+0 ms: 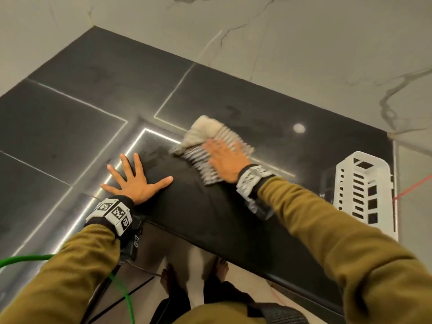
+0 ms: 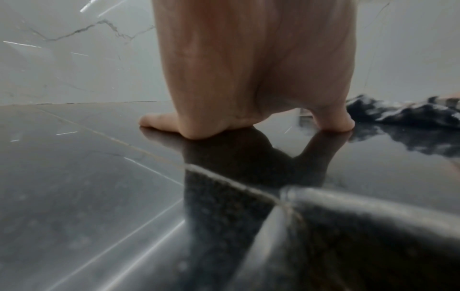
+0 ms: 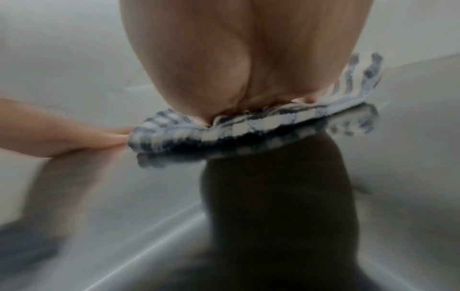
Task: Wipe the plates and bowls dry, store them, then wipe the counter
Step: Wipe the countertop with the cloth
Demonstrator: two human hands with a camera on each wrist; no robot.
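A striped blue-and-white cloth (image 1: 205, 143) lies on the glossy black counter (image 1: 210, 206), blurred with motion. My right hand (image 1: 225, 157) presses flat on the cloth with straight fingers; the right wrist view shows the palm (image 3: 248, 69) on the cloth (image 3: 248, 122). My left hand (image 1: 135, 181) lies flat on the counter to the left, fingers spread, holding nothing. In the left wrist view its palm (image 2: 248, 69) rests on the counter (image 2: 99, 196), and the cloth (image 2: 403, 112) shows at the right edge. No plates or bowls are in view.
A white slotted plastic rack (image 1: 364, 190) stands at the counter's right end. Marble wall tiles (image 1: 304, 43) bound the counter at the back and right. A green cable (image 1: 121, 288) hangs by my left arm. The counter's front edge runs diagonally above the floor.
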